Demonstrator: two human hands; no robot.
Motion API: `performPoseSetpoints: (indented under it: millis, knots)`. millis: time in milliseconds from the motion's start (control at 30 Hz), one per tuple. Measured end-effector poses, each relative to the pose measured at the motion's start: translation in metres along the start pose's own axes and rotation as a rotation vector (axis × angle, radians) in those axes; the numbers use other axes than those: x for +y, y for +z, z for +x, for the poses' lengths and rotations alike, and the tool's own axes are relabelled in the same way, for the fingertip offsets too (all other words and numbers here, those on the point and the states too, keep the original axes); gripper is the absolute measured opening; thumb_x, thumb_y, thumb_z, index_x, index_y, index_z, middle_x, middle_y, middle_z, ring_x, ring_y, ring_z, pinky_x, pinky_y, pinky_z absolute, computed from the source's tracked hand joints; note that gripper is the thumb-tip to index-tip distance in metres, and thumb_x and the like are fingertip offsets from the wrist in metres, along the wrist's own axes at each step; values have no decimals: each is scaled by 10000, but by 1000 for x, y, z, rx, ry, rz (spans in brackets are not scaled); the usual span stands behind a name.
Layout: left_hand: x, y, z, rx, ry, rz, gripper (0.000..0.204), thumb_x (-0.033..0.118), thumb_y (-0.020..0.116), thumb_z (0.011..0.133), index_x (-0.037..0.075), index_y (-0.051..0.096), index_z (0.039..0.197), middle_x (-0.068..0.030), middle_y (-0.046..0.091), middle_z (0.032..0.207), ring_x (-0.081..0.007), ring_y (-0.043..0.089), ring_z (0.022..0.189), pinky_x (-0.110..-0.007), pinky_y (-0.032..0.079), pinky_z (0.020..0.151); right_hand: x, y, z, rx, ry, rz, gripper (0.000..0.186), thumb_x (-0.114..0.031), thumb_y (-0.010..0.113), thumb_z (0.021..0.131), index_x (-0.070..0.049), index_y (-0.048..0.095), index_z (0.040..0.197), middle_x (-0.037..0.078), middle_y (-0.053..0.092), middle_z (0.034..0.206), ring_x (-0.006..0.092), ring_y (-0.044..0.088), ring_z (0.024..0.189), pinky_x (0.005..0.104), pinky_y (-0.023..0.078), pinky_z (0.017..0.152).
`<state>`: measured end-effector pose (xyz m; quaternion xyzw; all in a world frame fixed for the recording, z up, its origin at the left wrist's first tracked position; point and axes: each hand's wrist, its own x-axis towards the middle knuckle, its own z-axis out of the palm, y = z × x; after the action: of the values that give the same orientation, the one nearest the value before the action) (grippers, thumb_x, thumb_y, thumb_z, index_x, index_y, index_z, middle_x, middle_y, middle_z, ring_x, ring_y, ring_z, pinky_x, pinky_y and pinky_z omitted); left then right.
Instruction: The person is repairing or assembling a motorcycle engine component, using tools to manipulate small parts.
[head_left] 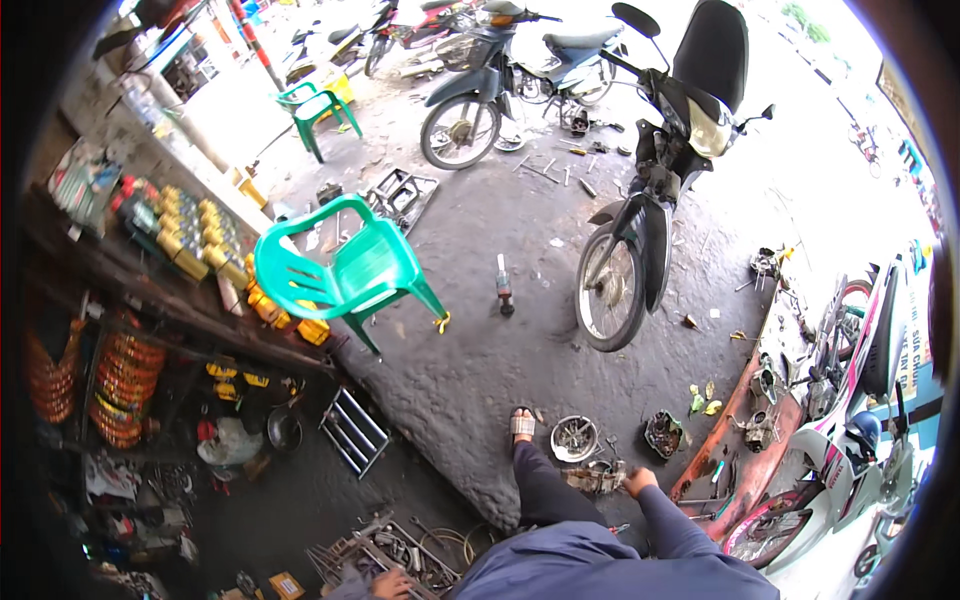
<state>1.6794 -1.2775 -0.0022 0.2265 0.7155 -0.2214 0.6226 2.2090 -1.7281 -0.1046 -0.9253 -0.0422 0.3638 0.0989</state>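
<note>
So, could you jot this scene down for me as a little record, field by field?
Place: paved floor with motorbikes about
Right hand: at the right end of a metal engine part; exact grip unclear
Left hand: at the lower edge, beside a heap of metal parts; grip unclear
Near the engine part: a round metal piece, just beyond it
Foot: in a sandal
Seat: green plastic chair, ahead to the left
Nearest motorbike ahead: black, standing upright
</note>
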Motion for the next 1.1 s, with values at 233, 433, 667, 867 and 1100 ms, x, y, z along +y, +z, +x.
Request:
performPoseSetpoints:
  millis: [233,433,667,867,1100]
  knots:
    - [246,220,60,-129,610,446,665,509,672,876,9,561,1299,-143,649,1212,-305,627,1093,-404,494,962,-3,14,141,-457,-128,-476,621,-555,750,706,-57,741,1078,205,715,1042,341,678,1047,417,513,947]
    - [536,285,-68,-174,593,83,378,323,672,921,91,586,1206,-108,678,1067,-228,691,902,-410,589,703,-308,-180,276,-171,-153,480,252,-224,641,907,2,698,1003,139,723,873,168,686,666,310,535,607]
    - [824,439,-313,-1303,1040,-631,363,394,546,994,67,566,1151,-99,672,966,-254,666,832,-563,404,993,-379,-295,423,23,159,946,158,-138,605,951,14,631,986,135,683,798,190,638,582,330,517,480]
    - [991,493,-485,-2212,948,-305,390,408,547,1015,28,636,1024,-103,648,739,-220,635,635,-724,355,1003,-328,-310,470,-157,320,605,237,-189,676,880,9,705,1007,177,719,846,252,693,718,385,558,633]
    - [1165,574,-492,-2266,859,-552,351,345,503,1038,16,622,1002,-117,643,721,-222,634,599,-783,249,1041,-368,-411,672,-253,3,39,489,-396,737,770,-7,733,1068,196,735,1005,269,720,977,364,536,892]
